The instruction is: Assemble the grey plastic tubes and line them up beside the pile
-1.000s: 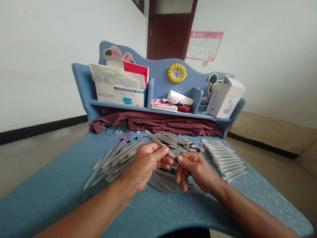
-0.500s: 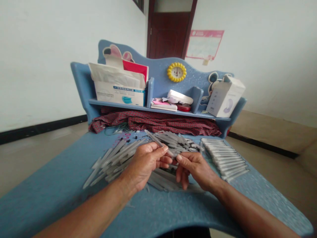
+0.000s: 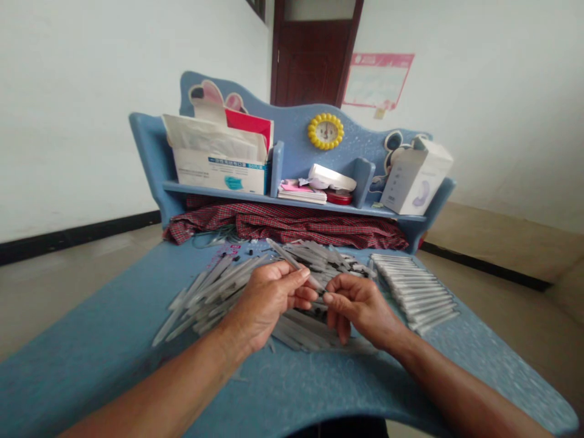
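Observation:
My left hand [image 3: 278, 295] pinches a translucent pen barrel [image 3: 283, 252] between thumb and fingers, its far end slanting up to the left. At the barrel's near end, my right hand [image 3: 358, 304] is closed, thumb and forefinger pressed on a small dark end piece [image 3: 325, 291]. The fingertips partly hide where the two meet. Below and around both hands lie loose translucent pen barrels [image 3: 219, 289] in a wide heap. Farther back in the heap, black bits [image 3: 349, 261] show among the barrels. Beyond my right hand, several barrels with dark ends lie in a neat row [image 3: 417, 292].
The blue desk [image 3: 114, 322] carries a raised shelf with a mask box [image 3: 221, 173], a white box [image 3: 415, 179], papers [image 3: 301, 193] and a red tin [image 3: 339, 198]. A yellow flower-shaped dial [image 3: 325, 131] is on its backboard. Checked cloth [image 3: 292, 222] lies bunched under the shelf.
My right hand's fingers have shifted slightly and curled closer round the barrel's near end. My left hand and the barrel stay in nearly the same place.

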### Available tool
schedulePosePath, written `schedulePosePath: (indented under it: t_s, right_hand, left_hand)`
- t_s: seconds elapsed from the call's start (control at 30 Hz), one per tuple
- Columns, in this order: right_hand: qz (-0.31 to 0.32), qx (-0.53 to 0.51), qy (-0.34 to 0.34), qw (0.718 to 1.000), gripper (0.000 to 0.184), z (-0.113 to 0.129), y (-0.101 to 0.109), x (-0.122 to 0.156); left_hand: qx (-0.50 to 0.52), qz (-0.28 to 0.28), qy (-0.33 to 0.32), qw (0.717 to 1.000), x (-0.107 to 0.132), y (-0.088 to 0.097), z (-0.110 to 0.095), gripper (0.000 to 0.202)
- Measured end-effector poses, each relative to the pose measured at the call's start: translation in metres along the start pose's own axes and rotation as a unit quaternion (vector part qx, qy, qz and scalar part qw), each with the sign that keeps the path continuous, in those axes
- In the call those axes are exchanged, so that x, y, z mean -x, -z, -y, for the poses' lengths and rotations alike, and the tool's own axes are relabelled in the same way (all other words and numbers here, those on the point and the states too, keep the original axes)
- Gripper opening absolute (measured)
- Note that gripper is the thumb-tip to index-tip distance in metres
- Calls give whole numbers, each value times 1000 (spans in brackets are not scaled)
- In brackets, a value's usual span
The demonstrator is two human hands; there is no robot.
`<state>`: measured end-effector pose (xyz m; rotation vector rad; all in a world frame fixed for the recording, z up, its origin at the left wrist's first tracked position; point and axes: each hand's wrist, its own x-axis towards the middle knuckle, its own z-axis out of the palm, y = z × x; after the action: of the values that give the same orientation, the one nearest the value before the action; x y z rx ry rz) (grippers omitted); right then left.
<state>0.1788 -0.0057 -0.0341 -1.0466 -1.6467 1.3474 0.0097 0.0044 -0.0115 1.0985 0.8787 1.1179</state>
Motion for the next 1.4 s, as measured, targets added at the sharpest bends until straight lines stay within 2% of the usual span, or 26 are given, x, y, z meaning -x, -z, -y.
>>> schedulePosePath:
  t_s: [0.13, 0.27, 0.4, 0.53, 0.93, 1.07, 1.23, 1.4]
  right_hand:
    - [35, -2, -10, 999, 41, 2, 0, 1]
    - [-3, -17, -3, 1000, 38, 2, 0, 1]
    - [32, -20, -15, 999, 41, 1, -1, 1]
    - [9, -31, -8, 999, 36, 2, -1, 0]
    - [45, -45, -21, 998, 38, 1, 0, 0]
    - [24, -50, -21, 998, 35, 1, 0, 0]
    - [47, -57, -33, 997, 38, 1, 0, 0]
    - [28, -69, -21, 997, 34, 0, 1, 0]
  left_hand:
    - [-2, 7, -2, 1000, 0, 0, 0, 13]
    - [-8, 4, -2, 1000, 0, 0, 1, 12]
    - [-6, 8, 1, 1000, 1, 0, 1, 11]
    - [-7, 9, 0, 1000, 1, -1, 1, 12]
    - [-9, 14, 5, 1000, 0, -1, 1, 12]
    - [-12, 15, 4, 1000, 0, -1, 1, 13]
    - [-12, 18, 3, 1000, 1, -1, 1, 13]
    - [-15, 14, 6, 1000, 1, -1, 2, 13]
